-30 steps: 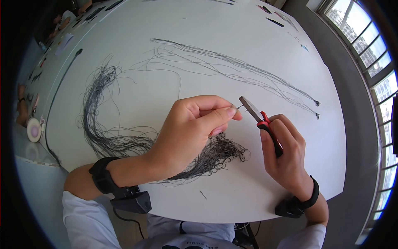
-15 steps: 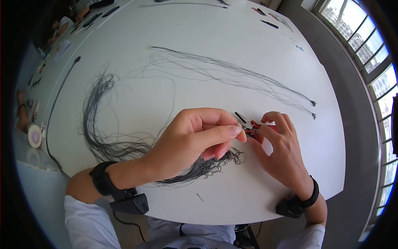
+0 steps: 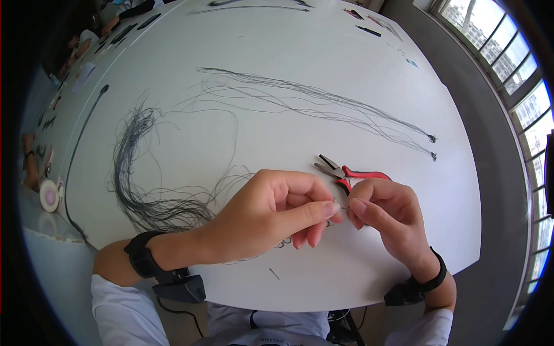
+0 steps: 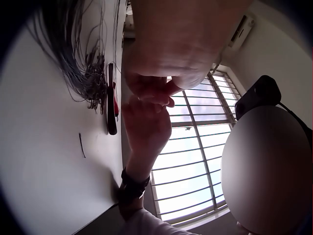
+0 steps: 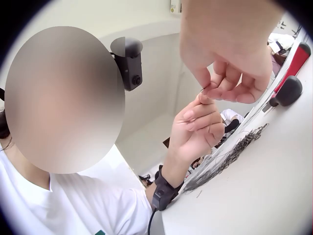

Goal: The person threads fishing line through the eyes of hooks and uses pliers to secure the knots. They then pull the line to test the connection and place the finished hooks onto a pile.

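Observation:
Above the front of the table, my left hand [image 3: 283, 213] pinches a thin dark strand [image 3: 344, 207] between thumb and forefinger. Thumb and fingers of my right hand [image 3: 392, 216] pinch the same strand close by, their tips almost meeting the left ones in the right wrist view. Whether it is wire or thread I cannot tell. Red-and-black pliers [image 3: 369, 174] lie on the table just beyond the right hand, jaws apart. Under and left of my left hand curves a thick bundle of dark strands [image 3: 130, 155], its curly looped end mostly hidden by that hand.
Thinner strand bundles [image 3: 323, 92] with knotted ends stretch across the table [image 3: 323, 40]. A short loose piece [image 3: 274, 273] lies near the front edge. At the left are a long dark cord [image 3: 78, 153] and a round roll [image 3: 49, 196]; a black tool [image 3: 368, 31] lies far right.
My right hand has put the pliers down on the table and now pinches the strand. Both hands have come lower and nearer the front edge, the left still pinching.

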A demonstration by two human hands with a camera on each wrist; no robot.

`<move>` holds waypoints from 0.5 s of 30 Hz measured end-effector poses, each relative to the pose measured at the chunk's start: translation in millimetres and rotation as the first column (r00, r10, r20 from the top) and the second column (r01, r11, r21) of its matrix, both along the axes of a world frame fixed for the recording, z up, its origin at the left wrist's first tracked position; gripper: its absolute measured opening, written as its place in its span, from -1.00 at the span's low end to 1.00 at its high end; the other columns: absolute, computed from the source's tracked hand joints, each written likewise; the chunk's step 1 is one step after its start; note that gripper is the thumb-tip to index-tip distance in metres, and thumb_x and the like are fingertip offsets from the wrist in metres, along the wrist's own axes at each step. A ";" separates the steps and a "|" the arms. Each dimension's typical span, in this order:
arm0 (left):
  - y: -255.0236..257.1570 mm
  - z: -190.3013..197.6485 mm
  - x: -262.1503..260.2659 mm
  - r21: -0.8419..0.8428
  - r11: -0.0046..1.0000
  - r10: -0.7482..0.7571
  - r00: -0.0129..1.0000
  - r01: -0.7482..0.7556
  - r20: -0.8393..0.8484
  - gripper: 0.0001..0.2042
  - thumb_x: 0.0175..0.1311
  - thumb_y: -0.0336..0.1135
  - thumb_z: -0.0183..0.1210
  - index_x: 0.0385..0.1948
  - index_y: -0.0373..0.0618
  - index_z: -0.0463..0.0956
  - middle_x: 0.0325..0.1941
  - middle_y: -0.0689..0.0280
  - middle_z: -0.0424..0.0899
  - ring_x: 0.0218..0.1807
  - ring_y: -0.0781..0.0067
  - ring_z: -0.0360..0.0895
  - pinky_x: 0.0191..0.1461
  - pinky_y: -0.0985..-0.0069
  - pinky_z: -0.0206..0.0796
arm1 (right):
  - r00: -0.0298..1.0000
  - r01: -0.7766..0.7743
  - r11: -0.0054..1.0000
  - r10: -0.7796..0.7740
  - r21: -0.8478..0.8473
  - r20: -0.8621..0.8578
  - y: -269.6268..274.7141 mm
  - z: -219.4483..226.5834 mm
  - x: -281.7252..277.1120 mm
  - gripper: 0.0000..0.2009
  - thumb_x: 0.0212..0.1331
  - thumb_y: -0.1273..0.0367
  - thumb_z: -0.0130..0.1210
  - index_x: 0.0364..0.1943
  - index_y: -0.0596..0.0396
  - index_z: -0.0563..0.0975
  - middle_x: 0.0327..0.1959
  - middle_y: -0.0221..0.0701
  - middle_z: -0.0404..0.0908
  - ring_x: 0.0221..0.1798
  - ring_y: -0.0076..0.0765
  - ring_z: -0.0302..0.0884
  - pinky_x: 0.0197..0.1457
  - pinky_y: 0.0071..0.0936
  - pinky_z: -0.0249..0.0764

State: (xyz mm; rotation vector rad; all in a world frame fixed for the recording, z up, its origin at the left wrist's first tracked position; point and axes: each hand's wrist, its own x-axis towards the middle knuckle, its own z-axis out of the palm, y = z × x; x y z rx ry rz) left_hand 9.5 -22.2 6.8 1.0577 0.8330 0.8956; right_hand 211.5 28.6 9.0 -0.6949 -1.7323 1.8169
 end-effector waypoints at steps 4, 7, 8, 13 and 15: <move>0.4 -3.0 0.2 0.025 1.000 0.011 0.998 -0.010 -0.058 -0.81 0.31 -0.38 -0.03 -0.35 -0.34 0.50 -0.62 0.34 0.49 -0.58 0.66 0.40 -0.50 0.70 0.23 | 0.994 0.064 0.994 -0.071 0.083 0.088 -2.3 0.5 -2.1 -0.85 0.21 0.48 -0.01 -0.49 0.26 0.45 -0.53 -0.45 0.45 -0.44 -0.64 0.32 -0.34 -0.65 0.26; 1.3 0.5 -1.0 0.031 0.999 0.016 0.993 -0.013 -0.116 -0.81 0.31 -0.40 -0.03 -0.33 -0.36 0.50 -0.54 0.27 0.57 -0.49 0.60 0.50 -0.43 0.71 0.32 | 0.988 0.102 0.993 -0.108 0.059 0.108 -3.1 0.5 -2.5 -0.84 0.21 0.46 0.00 -0.50 0.26 0.44 -0.53 -0.46 0.45 -0.45 -0.63 0.33 -0.35 -0.65 0.26; 1.4 0.4 0.0 0.032 0.999 0.017 0.993 -0.013 -0.117 -0.81 0.31 -0.40 -0.03 -0.33 -0.36 0.50 -0.54 0.27 0.57 -0.49 0.60 0.50 -0.43 0.71 0.32 | 0.988 0.102 0.993 -0.108 0.060 0.107 -2.9 0.1 -2.4 -0.84 0.21 0.46 0.00 -0.50 0.26 0.44 -0.53 -0.46 0.45 -0.45 -0.63 0.33 -0.35 -0.65 0.26; 13.7 -2.3 -6.4 0.305 0.882 0.390 0.920 -0.358 -0.047 -0.79 0.29 -0.39 -0.02 -0.28 -0.38 0.51 -0.38 0.10 0.64 -0.30 0.39 0.62 -0.16 0.54 0.46 | 0.955 0.205 0.953 -0.245 0.223 0.167 1.1 8.5 0.2 -0.82 0.21 0.44 0.01 -0.51 0.26 0.45 -0.56 -0.46 0.45 -0.46 -0.63 0.32 -0.30 -0.64 0.29; 23.9 1.8 -18.8 0.313 0.846 0.458 0.889 -0.431 -0.015 -0.78 0.28 -0.36 -0.02 -0.28 -0.35 0.52 -0.39 0.14 0.64 -0.31 0.38 0.61 -0.12 0.50 0.44 | 0.927 0.282 0.874 -0.355 0.395 0.123 7.5 8.8 3.6 -0.82 0.21 0.46 0.00 -0.50 0.28 0.47 -0.57 -0.45 0.45 -0.45 -0.61 0.33 -0.29 -0.65 0.29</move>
